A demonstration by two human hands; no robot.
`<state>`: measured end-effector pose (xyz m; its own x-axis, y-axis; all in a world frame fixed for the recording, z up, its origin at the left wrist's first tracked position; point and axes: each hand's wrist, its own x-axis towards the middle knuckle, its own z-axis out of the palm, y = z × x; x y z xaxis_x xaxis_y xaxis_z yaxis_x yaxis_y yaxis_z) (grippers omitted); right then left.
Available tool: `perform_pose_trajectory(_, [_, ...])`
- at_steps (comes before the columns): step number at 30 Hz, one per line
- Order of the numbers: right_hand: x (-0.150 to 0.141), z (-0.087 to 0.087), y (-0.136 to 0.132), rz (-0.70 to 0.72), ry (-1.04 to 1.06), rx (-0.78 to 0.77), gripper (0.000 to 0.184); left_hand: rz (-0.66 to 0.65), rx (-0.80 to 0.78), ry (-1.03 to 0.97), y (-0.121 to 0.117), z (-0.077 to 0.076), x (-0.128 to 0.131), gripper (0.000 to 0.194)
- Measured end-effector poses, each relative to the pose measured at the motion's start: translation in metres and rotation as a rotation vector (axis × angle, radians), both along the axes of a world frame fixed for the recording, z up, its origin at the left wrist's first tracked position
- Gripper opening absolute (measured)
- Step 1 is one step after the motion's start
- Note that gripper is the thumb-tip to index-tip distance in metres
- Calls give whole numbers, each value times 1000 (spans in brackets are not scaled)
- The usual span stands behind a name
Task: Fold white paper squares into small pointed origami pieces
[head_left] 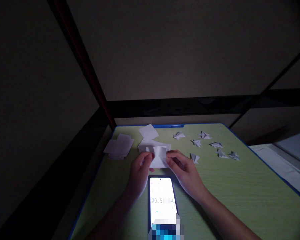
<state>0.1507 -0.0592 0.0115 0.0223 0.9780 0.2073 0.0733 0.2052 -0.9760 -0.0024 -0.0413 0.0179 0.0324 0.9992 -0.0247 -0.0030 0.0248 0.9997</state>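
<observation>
A small white sheet of paper (160, 157) is held up between both hands over the middle of the table. My left hand (140, 170) pinches its left edge, thumb in front. On the opposite edge, my right hand (183, 170) has its thumb and fingers closed on the paper. The sheet looks slightly bent, with shading down its middle. Just below the hands, a phone (162, 200) lies with its lit screen showing timer digits, partly blurred out. Behind the held sheet lies a loose pile of white papers (145, 144), partly hidden by it.
At the left stands another stack of white paper squares (118, 146). Several small folded paper pieces (216, 145) are scattered at the back right of the green table (240, 186), which has a blue rim. Whitish sheets or boards (285, 166) lie beyond the right edge. Dark walls surround the table.
</observation>
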Motion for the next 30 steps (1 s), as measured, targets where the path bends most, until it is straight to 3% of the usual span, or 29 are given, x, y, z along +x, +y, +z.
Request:
perform_pose_trajectory(5, [-2,4,0,40,12,50,17,-119,-60,-72,-1,2,0,19])
perform_pose_trajectory(9, [-3,2,-1,54,33,-2,20,-120,-67,-106,-2,4,1,23])
perform_pose_trajectory(14, [-4,-2,-2,12,83,-93,17,-119,38,-74,-2,-2,5,14])
perform_pose_trajectory(20, [-8,-2,-3,-5,173,-36,16,-187,-5,-123,-1,-8,3,12])
perform_pose_trajectory(30, [-3,-1,-2,42,73,18,5,-201,-41,-97,0,5,-2,24])
